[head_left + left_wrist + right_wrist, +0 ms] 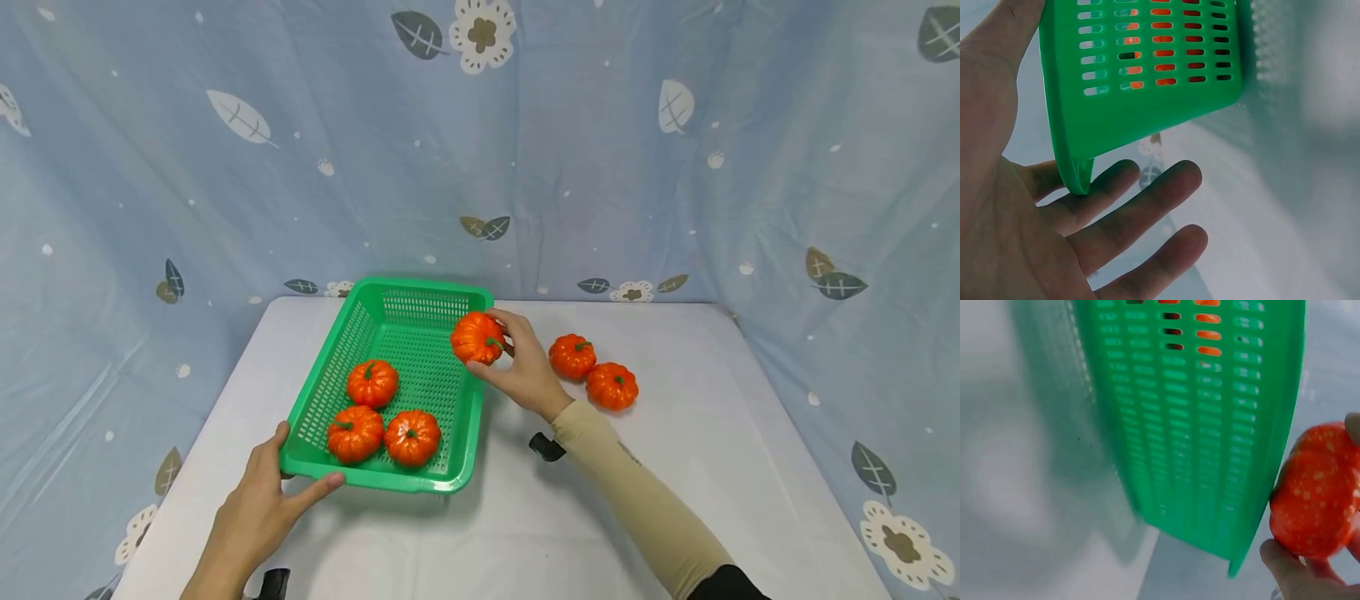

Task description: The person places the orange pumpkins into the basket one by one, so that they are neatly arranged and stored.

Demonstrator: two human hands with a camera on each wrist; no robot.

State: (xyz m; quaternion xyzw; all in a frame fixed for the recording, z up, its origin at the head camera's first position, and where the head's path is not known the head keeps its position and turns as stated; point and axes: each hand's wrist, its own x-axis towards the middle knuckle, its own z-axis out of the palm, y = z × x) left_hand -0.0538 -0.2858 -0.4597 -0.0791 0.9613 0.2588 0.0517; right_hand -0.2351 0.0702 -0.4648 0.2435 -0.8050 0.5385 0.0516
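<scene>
At the right rim of a green plastic basket (459,479), my right hand (528,371) holds a small orange pumpkin (477,337) between thumb and fingers. In the right wrist view this pumpkin (1316,490) is at the basket's rim (1285,431). My left hand (255,508) is at the basket's near left corner, thumb along the front rim and other fingers by the left side. The left wrist view shows these fingers (1141,206) spread and fairly straight beside the corner. Inside the basket lie three pumpkins, one (372,383) behind the other two (356,434) (412,437).
Two more pumpkins, one (572,357) farther back and one (612,387) nearer, lie close together on the white table (697,433), right of the basket. A blue patterned curtain (570,150) hangs behind the table. My right forearm (637,492) reaches across the table's right part.
</scene>
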